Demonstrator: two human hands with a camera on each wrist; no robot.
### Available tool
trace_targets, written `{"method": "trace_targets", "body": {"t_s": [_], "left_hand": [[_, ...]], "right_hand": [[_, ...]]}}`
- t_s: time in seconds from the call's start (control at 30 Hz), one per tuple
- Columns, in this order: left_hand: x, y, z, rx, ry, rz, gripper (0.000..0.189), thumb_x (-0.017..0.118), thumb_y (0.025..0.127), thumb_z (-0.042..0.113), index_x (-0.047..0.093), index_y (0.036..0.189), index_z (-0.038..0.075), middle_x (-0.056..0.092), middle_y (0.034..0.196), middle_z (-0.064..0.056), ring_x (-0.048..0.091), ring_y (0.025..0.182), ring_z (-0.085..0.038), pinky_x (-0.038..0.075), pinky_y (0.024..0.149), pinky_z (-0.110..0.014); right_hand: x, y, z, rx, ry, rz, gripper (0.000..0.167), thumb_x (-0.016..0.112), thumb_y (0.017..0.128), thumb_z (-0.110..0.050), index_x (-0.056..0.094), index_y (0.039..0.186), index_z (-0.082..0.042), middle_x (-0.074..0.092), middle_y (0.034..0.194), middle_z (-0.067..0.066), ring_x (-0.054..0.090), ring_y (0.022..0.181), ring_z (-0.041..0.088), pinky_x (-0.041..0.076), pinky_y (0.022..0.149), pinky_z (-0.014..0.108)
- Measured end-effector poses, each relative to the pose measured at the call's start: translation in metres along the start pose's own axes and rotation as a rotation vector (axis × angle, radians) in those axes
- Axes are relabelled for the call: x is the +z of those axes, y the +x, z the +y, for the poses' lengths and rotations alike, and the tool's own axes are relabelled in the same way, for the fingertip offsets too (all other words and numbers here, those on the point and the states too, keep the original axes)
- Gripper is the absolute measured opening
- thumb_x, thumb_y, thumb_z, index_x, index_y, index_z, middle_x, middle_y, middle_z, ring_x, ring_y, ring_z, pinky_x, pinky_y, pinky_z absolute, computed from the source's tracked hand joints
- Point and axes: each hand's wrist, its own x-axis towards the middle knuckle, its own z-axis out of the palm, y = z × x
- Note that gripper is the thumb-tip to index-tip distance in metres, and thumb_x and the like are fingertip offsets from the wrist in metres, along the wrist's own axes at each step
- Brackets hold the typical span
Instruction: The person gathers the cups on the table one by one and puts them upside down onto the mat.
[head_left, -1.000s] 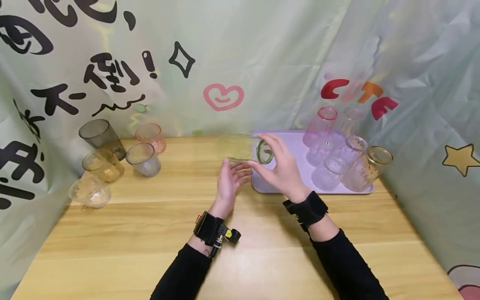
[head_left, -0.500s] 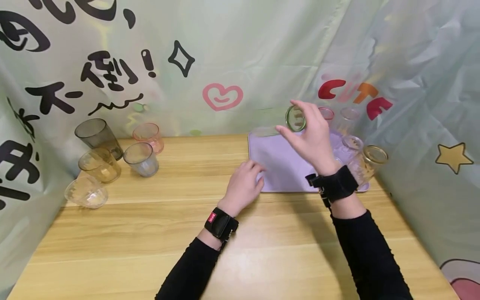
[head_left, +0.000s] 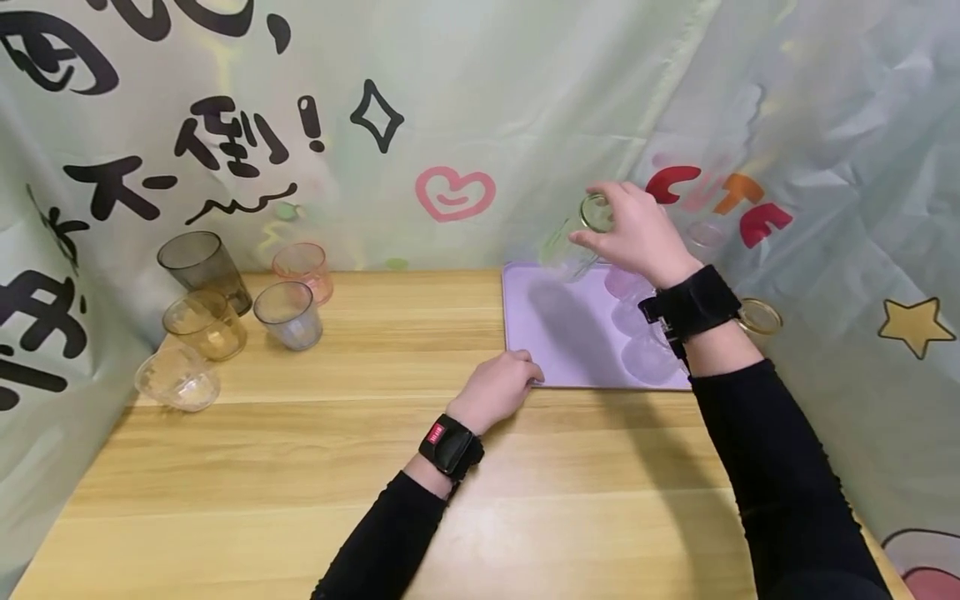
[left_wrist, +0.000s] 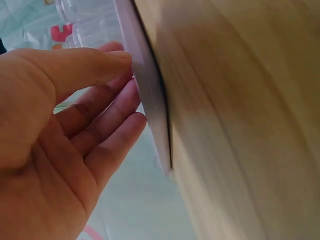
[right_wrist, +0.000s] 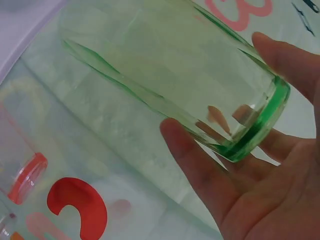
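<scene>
My right hand (head_left: 637, 237) holds a green-tinted drinking glass (right_wrist: 150, 75) by its thick base, thumb on one side and fingers on the other. The glass slants mouth-down over the left part of a lilac tray (head_left: 536, 312). In the right wrist view the green base ring sits close to the palm. My left hand (head_left: 498, 387) is at the tray's near left corner. Its thumb and bent fingers hold the tray's rim (left_wrist: 147, 95) in the left wrist view. Upturned glasses (head_left: 648, 358) stand on the tray's right side, partly hidden behind my right wrist.
At the left of the wooden table (head_left: 360, 467) stand several upright glasses: dark grey (head_left: 206, 271), amber (head_left: 206, 329), clear (head_left: 180, 383), bluish-grey (head_left: 288, 317) and pink (head_left: 303, 271). A printed cloth (head_left: 525, 108) hangs behind the table and along its sides.
The green glass was level between both hands. My left hand has let go and moved to the tray corner; my right has lifted the glass rightward over the tray and tipped its mouth down.
</scene>
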Motion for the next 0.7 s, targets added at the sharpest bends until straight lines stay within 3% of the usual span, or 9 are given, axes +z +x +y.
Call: {"method": "trace_targets", "body": {"t_s": [0.33, 0.7], "left_hand": [[0.002, -0.001, 0.002, -0.021, 0.008, 0.012, 0.021, 0.064, 0.101, 0.010, 0.082, 0.108, 0.019, 0.074, 0.105, 0.003, 0.071, 0.100, -0.014, 0.060, 0.082, -0.030], [0.004, 0.001, -0.001, -0.038, 0.029, 0.004, 0.026, 0.062, 0.101, 0.005, 0.082, 0.109, 0.019, 0.074, 0.107, 0.004, 0.071, 0.104, -0.014, 0.061, 0.081, -0.030]], "right_hand": [[0.005, 0.031, 0.014, 0.032, -0.053, -0.191, 0.070, 0.075, 0.094, -0.032, 0.047, 0.148, 0.002, 0.055, 0.140, 0.030, 0.052, 0.129, 0.048, 0.045, 0.104, 0.062], [0.024, 0.051, 0.052, 0.090, -0.109, -0.279, 0.068, 0.073, 0.093, -0.028, 0.046, 0.144, 0.009, 0.045, 0.141, 0.037, 0.037, 0.136, 0.051, 0.036, 0.112, 0.064]]}}
